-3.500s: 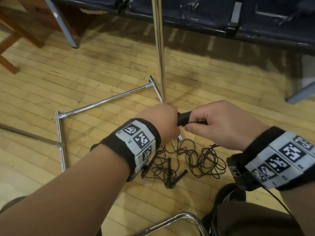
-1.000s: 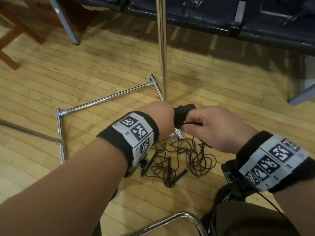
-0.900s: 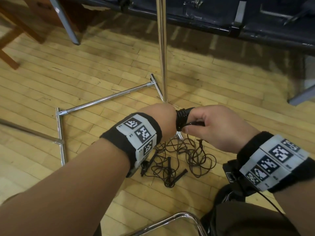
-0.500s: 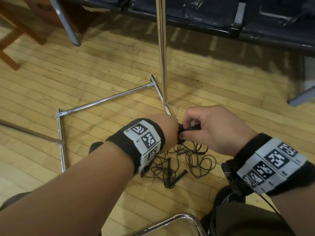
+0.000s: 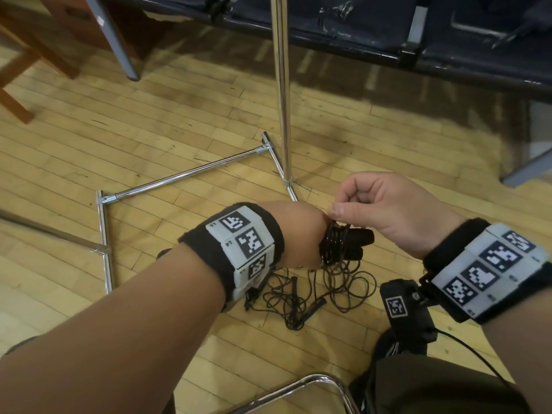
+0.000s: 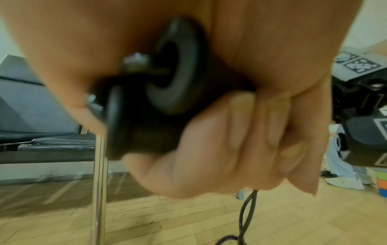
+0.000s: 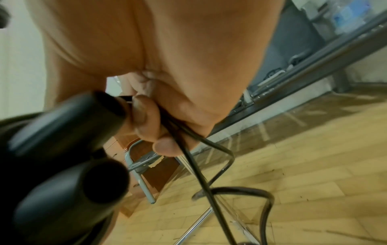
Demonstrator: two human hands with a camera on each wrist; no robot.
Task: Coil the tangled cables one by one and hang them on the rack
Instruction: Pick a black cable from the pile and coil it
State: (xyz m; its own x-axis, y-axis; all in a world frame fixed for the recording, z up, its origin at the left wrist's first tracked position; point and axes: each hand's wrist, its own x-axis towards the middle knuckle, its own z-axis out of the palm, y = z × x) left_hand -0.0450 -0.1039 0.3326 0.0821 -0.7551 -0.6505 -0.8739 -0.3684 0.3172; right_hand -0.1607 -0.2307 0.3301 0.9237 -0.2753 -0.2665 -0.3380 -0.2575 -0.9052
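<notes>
My left hand (image 5: pixel 298 237) grips two black handles (image 5: pixel 361 242) side by side, their ends pointing right. Thin black cable (image 5: pixel 334 243) is wound in several turns round them beside my knuckles. Just above the turns, my right hand (image 5: pixel 373 204) pinches the cable between thumb and fingers. In the right wrist view the cable (image 7: pixel 188 157) runs down from the fingers (image 7: pixel 146 119), past the handles (image 7: pixel 69 149). The left wrist view shows the handle ends (image 6: pixel 173 74) inside my curled fingers (image 6: pixel 230 140). More tangled cable (image 5: pixel 313 291) lies on the floor below. The rack's chrome pole (image 5: pixel 282 85) rises behind my hands.
The rack's base tubes (image 5: pixel 185 177) lie on the wooden floor to the left. Dark bench seats (image 5: pixel 388 34) cross the back and wooden furniture (image 5: pixel 30 55) stands far left. A chrome chair tube (image 5: pixel 298 386) and my knee (image 5: pixel 433 383) fill the bottom edge.
My right hand has laid more turns of cable round the handles and now sits above them, pinching the cable. Both hands have dropped a little.
</notes>
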